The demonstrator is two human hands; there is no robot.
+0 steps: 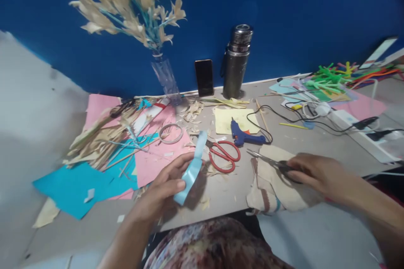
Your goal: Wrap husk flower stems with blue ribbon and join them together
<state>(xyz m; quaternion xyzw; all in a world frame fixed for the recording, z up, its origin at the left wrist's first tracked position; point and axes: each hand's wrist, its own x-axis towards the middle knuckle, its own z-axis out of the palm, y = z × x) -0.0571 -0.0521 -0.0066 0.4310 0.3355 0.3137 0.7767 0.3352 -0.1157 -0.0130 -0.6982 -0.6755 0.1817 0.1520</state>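
A strip of shiny light-blue ribbon [192, 176] is pinched between the thumb and fingers of my left hand [168, 183], its upper end rising past the fingertips. My right hand [304, 172] grips a pair of dark-handled scissors [263, 157], blades pointing left. Those scissors lie over a folded cream cloth [268, 180] with brown and blue stripes, near the table's front edge. Red-handled scissors [224, 156] rest on the table just right of the ribbon. Behind them, a blue glue gun [244, 133] lies partly on a pale yellow sheet [221, 121].
At the back stand a clear bottle [166, 77] holding dried-husk flowers [126, 4], a phone [204, 77] and a steel flask [236, 63]. Husks [101, 138], blue paper [72, 189] and a tape roll [171, 133] lie left. A power strip [362, 134] and cables occupy the right.
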